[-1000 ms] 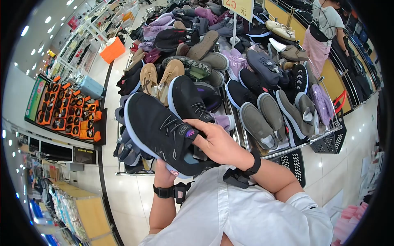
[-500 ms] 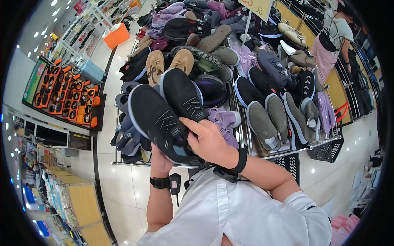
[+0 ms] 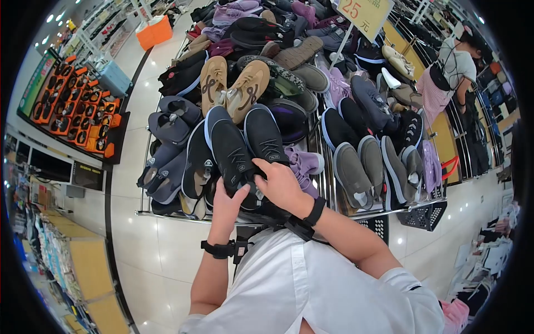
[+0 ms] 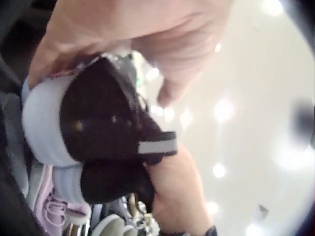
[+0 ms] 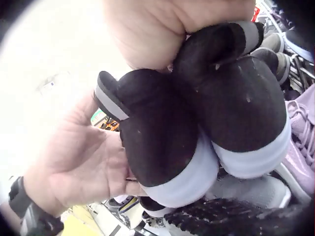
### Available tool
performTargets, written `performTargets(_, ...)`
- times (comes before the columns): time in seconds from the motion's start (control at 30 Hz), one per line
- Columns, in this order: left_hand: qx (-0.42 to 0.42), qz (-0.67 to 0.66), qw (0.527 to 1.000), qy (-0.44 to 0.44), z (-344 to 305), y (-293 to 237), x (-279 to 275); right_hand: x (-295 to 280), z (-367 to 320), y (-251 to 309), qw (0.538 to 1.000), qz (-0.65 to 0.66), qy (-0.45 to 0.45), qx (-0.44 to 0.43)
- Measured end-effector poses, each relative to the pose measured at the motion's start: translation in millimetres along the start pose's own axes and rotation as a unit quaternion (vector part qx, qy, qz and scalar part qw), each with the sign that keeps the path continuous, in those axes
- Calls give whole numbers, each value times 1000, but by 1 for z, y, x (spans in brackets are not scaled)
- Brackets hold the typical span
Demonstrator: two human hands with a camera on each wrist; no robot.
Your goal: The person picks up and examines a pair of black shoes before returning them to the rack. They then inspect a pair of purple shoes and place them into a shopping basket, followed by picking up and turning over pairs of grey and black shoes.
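A pair of black shoes with pale blue soles lies toes-away on the front of the shoe rack (image 3: 334,192). My left hand (image 3: 228,201) holds the heel of the left black shoe (image 3: 227,146), thumb up against its back. My right hand (image 3: 281,186) grips the heel collar of the right black shoe (image 3: 266,135). In the right wrist view my right hand (image 5: 162,29) pinches the heel tab of the right shoe (image 5: 241,103), and the left hand (image 5: 78,167) cups the other heel (image 5: 157,132). The left wrist view shows my left hand (image 4: 123,24) over a black heel (image 4: 103,123).
The rack is piled with shoes: a tan pair (image 3: 233,89) behind the black ones, a purple shoe (image 3: 305,164) and grey slip-ons (image 3: 350,167) to the right. A price sign (image 3: 364,14) stands at the back. Another person (image 3: 453,67) stands far right. An orange display (image 3: 78,111) is at left.
The black pair has gone from held up close to me down and forward onto the rack's front. Both hands went with it and still hold the heels.
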State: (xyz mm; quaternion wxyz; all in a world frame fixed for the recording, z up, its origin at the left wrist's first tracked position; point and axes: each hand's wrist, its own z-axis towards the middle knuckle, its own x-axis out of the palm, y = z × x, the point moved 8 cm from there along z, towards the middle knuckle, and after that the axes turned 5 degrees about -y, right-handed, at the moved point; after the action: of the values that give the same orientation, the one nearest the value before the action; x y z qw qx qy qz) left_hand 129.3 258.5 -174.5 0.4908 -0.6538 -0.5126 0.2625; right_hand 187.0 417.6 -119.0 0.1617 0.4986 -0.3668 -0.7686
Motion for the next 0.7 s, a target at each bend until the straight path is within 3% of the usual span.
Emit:
performTargets(0.07, 67, 162, 984, 5, 9, -8, -2, 1, -1, 2, 1000, -7, 5, -2)
performTargets(0.3, 105, 276, 955, -38, 25, -5, -7, 2, -9, 15, 1000, 10, -14, -10)
performTargets(0.53, 167, 299, 935, -91, 26, 1, -43, -3, -12, 16, 999, 12, -43, -21)
performTargets(0.67, 178, 201, 960, -82, 17, -10, -48, -3, -12, 13, 998, 31, -56, 6)
performTargets(0.7, 133, 159, 975, -73, 17, -5, -49, -2, -12, 13, 998, 31, -48, 11)
